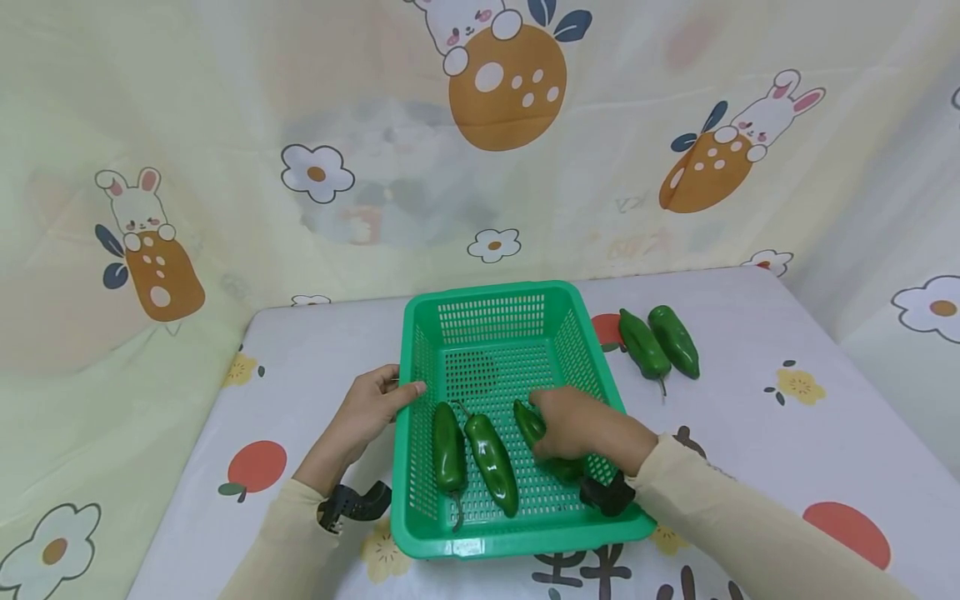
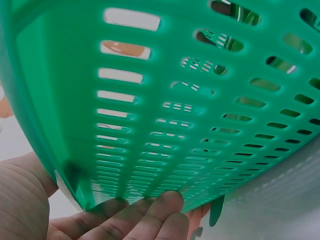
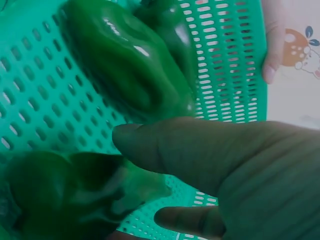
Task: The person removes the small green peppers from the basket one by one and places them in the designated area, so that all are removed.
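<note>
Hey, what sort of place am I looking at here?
Probably a makeshift tabletop work area, though the building itself isn't shown: printed sheets hang behind and beside a table bearing a green basket and green peppers.

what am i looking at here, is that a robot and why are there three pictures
There is no robot: these are a person's own two hands. The wide picture comes from a camera worn on the head, looking forward and down. The other two come from cameras worn on the wrists, each close to that hand's work.

On the patterned table cover stands a green basket. Two green peppers lie side by side in its left part, and two loose peppers lie outside it, on the right. The left hand grips the basket's left rim, thumb over the top. The right hand reaches into the basket, its thumb and fingers around a third pepper.
</note>
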`<state>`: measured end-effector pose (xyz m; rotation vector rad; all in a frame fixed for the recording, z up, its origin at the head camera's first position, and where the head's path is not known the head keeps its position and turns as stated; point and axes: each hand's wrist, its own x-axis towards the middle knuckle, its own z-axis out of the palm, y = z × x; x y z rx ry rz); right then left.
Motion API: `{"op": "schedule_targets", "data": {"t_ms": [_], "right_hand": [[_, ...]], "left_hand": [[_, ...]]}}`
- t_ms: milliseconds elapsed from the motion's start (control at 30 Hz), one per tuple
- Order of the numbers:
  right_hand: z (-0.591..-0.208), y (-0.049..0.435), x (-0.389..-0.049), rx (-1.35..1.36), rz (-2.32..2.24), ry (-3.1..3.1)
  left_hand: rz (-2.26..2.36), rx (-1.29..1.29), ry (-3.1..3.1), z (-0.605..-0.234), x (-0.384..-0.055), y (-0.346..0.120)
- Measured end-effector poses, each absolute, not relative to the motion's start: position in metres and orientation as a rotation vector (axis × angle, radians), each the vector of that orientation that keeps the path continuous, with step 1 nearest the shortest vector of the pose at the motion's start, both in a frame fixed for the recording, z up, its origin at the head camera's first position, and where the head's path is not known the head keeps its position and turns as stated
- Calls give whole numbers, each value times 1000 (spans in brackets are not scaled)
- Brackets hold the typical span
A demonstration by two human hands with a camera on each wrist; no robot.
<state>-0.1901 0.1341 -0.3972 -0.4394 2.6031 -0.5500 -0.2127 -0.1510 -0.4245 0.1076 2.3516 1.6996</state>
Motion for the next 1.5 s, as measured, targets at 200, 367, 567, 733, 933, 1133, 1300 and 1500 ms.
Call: {"op": "schedule_targets", "data": {"t_ms": [200, 367, 567, 733, 933, 1133, 1300, 1500], "right_hand": [[-401, 132, -187, -414, -535, 2594], [-402, 130, -187, -400, -517, 2589], [-402, 130, -187, -389, -512, 2580], [-404, 131, -188, -385, -514, 2590], [-404, 131, -188, -387, -527, 2607], [-403, 130, -188, -388, -573, 2618], [-402, 131, -189, -391, -627, 2628], [-398, 133, -189, -393, -696, 2623]], "left_hand": [[1712, 109, 2340, -426, -213, -151], [1716, 122, 2333, -425, -213, -152], [1700, 109, 2343, -421, -211, -150], [1697, 106, 2350, -424, -213, -151], [1697, 101, 2348, -425, -212, -152], [1696, 107, 2349, -426, -214, -152], [1691, 104, 2354, -428, -215, -152], [1687, 101, 2357, -427, -215, -153]]}}
